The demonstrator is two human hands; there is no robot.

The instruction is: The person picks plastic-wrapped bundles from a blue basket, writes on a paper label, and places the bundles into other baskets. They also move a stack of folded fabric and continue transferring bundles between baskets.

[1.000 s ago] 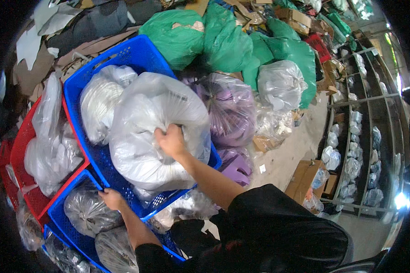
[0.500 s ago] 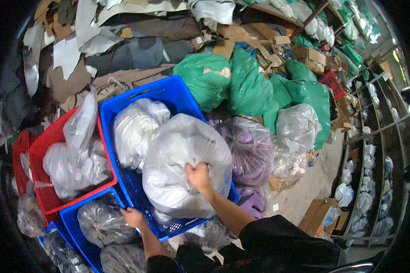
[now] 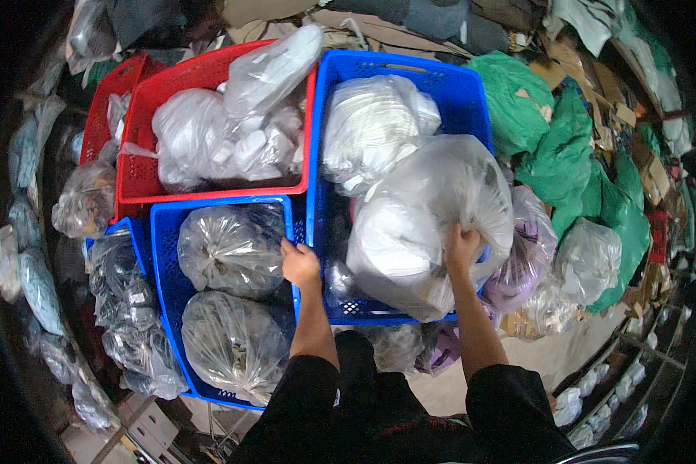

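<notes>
A cluttered storeroom floor heaped with bagged goods and cardboard. A large clear plastic bag point(image 3: 429, 224) of white items sits in the front of a blue crate point(image 3: 400, 77); the right hand point(image 3: 462, 249) clutches its near side. The left hand point(image 3: 300, 264) grips the crate's left rim, beside a smaller blue crate point(image 3: 162, 224) and a red crate point(image 3: 209, 73). Green bags point(image 3: 564, 155) lie right.

Red crate point(image 3: 135, 174) packed with clear bags of white pieces. Green sacks point(image 3: 572, 155) heaped at right. Flattened cardboard point(image 3: 348, 23) behind.
</notes>
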